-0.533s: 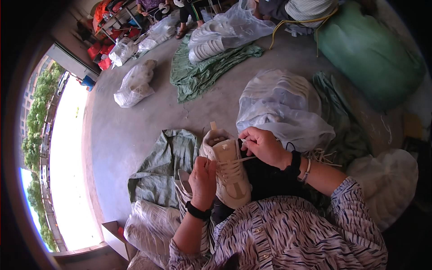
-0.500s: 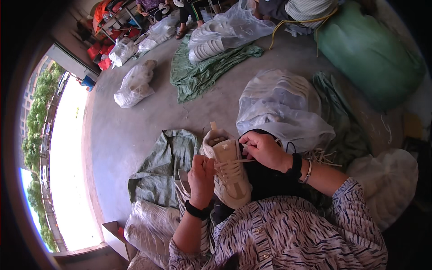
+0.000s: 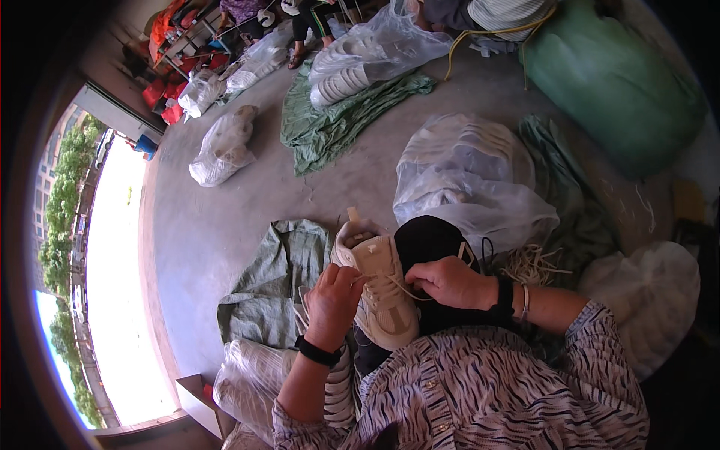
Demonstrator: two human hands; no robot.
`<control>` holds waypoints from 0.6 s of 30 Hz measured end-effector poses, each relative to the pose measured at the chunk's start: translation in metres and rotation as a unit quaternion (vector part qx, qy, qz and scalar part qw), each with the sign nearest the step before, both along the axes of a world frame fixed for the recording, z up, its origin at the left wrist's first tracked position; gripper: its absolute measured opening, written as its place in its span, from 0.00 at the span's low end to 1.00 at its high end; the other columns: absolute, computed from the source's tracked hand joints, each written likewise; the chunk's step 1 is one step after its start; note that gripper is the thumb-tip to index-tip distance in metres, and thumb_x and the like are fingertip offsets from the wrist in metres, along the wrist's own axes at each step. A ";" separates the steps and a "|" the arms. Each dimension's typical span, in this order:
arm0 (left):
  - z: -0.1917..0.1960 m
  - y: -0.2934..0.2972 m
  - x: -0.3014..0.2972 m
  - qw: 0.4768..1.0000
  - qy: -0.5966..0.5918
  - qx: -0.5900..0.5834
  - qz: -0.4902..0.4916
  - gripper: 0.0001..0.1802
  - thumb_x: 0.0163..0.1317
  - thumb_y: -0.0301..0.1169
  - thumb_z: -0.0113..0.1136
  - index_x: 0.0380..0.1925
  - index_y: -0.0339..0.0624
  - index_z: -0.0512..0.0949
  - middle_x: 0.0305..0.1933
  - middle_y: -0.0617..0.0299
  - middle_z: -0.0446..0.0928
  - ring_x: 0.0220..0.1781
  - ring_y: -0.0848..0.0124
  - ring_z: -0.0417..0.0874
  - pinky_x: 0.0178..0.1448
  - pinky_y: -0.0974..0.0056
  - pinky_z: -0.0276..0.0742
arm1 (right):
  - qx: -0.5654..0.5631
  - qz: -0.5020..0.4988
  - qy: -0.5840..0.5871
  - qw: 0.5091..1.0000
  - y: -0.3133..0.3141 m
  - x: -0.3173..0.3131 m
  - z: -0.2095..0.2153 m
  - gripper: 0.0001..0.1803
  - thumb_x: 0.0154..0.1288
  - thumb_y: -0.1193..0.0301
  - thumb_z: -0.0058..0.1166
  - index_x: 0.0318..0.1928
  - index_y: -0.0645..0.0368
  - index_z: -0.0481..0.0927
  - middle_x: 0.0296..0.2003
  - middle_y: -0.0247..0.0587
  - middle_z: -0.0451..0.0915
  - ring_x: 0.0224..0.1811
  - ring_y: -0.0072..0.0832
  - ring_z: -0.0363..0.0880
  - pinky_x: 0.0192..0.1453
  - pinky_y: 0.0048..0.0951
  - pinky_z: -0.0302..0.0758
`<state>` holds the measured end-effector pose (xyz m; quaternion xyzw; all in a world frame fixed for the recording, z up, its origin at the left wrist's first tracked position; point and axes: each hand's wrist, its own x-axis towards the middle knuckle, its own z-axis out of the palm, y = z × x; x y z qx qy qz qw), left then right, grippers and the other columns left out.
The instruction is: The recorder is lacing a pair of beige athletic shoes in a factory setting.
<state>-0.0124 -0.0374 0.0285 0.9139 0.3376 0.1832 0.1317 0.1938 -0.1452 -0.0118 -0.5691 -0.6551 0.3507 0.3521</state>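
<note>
The shoe [image 3: 381,289], a cream sneaker, rests on the person's dark lap, held between both hands just past the striped shirt [image 3: 487,390]. The left hand [image 3: 334,300] pinches the lace [image 3: 405,289] at the shoe's left edge, fingers closed on it. The right hand [image 3: 450,281] grips the other run of lace on the right side, fingers curled tight around it. Judging by the lace crossing several eyelets over the tongue, lacing looks partly done; the loose ends in both hands suggest the upper eyelets or the tie are left. The shoe's long axis runs near to far, leaning a little left at the far end. The heel, with its pull tab, points far; the toe points near, toward the person's body.

Left of the shoe lies a green sack [image 3: 277,277] on the floor [image 3: 225,225], with a bag of pale shoes [image 3: 255,375] near it. Just right lies a bundle of laces [image 3: 529,262]. Farther off sits a clear bag [image 3: 465,180] of white shoes, then a green cloth [image 3: 337,120].
</note>
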 end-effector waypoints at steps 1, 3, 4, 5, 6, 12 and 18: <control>0.001 -0.001 0.001 1.000 0.001 -0.001 0.000 0.07 0.53 0.30 0.64 0.27 0.44 0.74 0.28 0.60 0.73 0.28 0.61 0.78 0.30 0.59 0.73 | 0.040 -0.057 0.055 0.996 0.002 -0.001 0.003 0.07 0.59 0.78 0.51 0.39 0.60 0.77 0.31 0.45 0.81 0.34 0.40 0.82 0.36 0.31 0.77; 0.004 -0.002 0.008 0.999 0.025 0.018 0.015 0.07 0.54 0.32 0.61 0.26 0.44 0.73 0.28 0.60 0.73 0.30 0.60 0.77 0.31 0.57 0.71 | 0.063 -0.080 0.055 0.993 0.006 -0.004 0.009 0.09 0.58 0.81 0.52 0.41 0.60 0.77 0.32 0.44 0.81 0.34 0.39 0.82 0.36 0.29 0.78; 0.005 -0.001 0.012 0.999 0.027 0.020 0.016 0.07 0.54 0.32 0.61 0.26 0.44 0.73 0.28 0.60 0.73 0.30 0.60 0.77 0.31 0.57 0.71 | 0.118 -0.051 0.043 0.991 0.007 -0.008 0.013 0.09 0.58 0.78 0.52 0.41 0.58 0.76 0.31 0.44 0.80 0.33 0.41 0.81 0.35 0.32 0.77; 0.007 0.000 0.017 0.999 0.022 0.029 0.025 0.07 0.54 0.32 0.60 0.25 0.44 0.73 0.27 0.60 0.73 0.31 0.59 0.77 0.32 0.56 0.71 | 0.173 -0.022 0.030 0.984 0.008 -0.012 0.015 0.09 0.59 0.76 0.52 0.41 0.56 0.75 0.30 0.44 0.79 0.33 0.42 0.80 0.33 0.34 0.76; 0.008 0.000 0.020 0.999 0.016 0.038 0.033 0.07 0.53 0.32 0.59 0.24 0.44 0.72 0.27 0.60 0.73 0.32 0.59 0.77 0.33 0.55 0.71 | 0.152 0.001 -0.021 0.988 0.010 -0.016 0.008 0.10 0.59 0.75 0.51 0.42 0.55 0.75 0.31 0.42 0.79 0.33 0.42 0.80 0.33 0.34 0.76; 0.007 -0.019 0.017 0.995 0.081 -0.055 -0.003 0.06 0.49 0.30 0.57 0.25 0.41 0.73 0.28 0.56 0.75 0.31 0.55 0.77 0.35 0.53 0.72 | 0.167 -0.018 -0.050 0.984 0.025 -0.009 0.001 0.10 0.58 0.76 0.50 0.42 0.55 0.76 0.32 0.41 0.80 0.34 0.40 0.81 0.35 0.34 0.77; -0.007 0.009 0.005 0.946 -0.087 -0.282 0.137 0.14 0.54 0.37 0.59 0.22 0.35 0.76 0.17 0.53 0.74 0.20 0.63 0.76 0.29 0.60 0.71 | 0.163 -0.002 -0.001 0.987 0.029 -0.007 -0.002 0.12 0.56 0.78 0.51 0.42 0.54 0.78 0.32 0.41 0.80 0.35 0.39 0.81 0.37 0.32 0.77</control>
